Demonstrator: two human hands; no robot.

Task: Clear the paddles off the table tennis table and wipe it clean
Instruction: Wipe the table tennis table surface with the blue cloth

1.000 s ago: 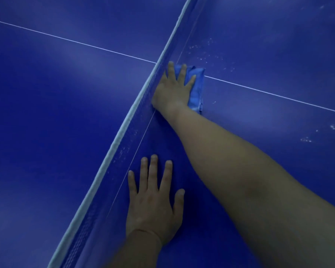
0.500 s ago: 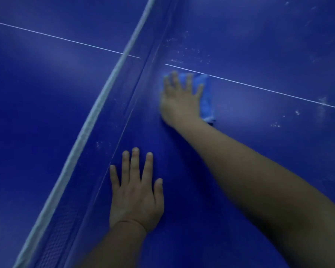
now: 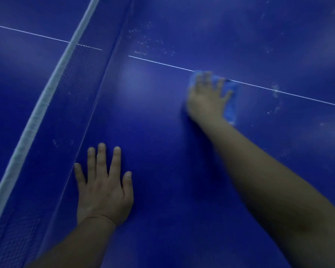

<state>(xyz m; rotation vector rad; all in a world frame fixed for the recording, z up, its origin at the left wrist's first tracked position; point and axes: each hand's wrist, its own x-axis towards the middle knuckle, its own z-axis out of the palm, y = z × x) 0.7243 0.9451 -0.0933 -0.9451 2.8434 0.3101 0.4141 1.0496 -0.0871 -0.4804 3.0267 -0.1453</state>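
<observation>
The dark blue table tennis table [image 3: 162, 171] fills the view. My right hand [image 3: 207, 97] presses flat, fingers spread, on a light blue cloth [image 3: 231, 105] lying on the white centre line [image 3: 298, 95]. The hand and cloth are blurred. My left hand [image 3: 104, 186] rests flat on the table with straight fingers, near the foot of the net [image 3: 46, 105]. No paddles are in view.
The net with its white top band runs diagonally from the top middle to the bottom left. White specks and smears [image 3: 151, 43] lie beyond the centre line near the net, and more smears [image 3: 276, 91] sit right of the cloth.
My right hand has slid the cloth to the right along the centre line, away from the net. My left hand stays flat on the table.
</observation>
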